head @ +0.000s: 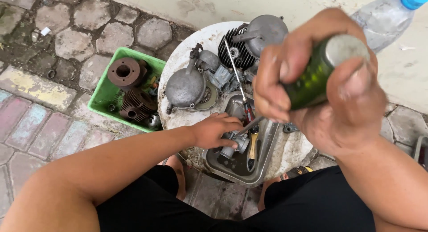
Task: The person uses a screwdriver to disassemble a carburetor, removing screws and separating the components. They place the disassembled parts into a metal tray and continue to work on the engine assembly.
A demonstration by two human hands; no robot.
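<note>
A small metal carburetor (232,145), judged heavy, rigid and oily-slick, is pinched at its body by the left hand (216,130) over a metal tray (267,145). A green-handled screwdriver (312,76) is wrapped tightly by the right hand (321,85), tip just beside the left fingertips.

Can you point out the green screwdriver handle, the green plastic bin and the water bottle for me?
green screwdriver handle (312,78), head view, on its translucent side.
green plastic bin (101,96), head view, on its left wall.
water bottle (383,18), head view, on its clear body.
</note>
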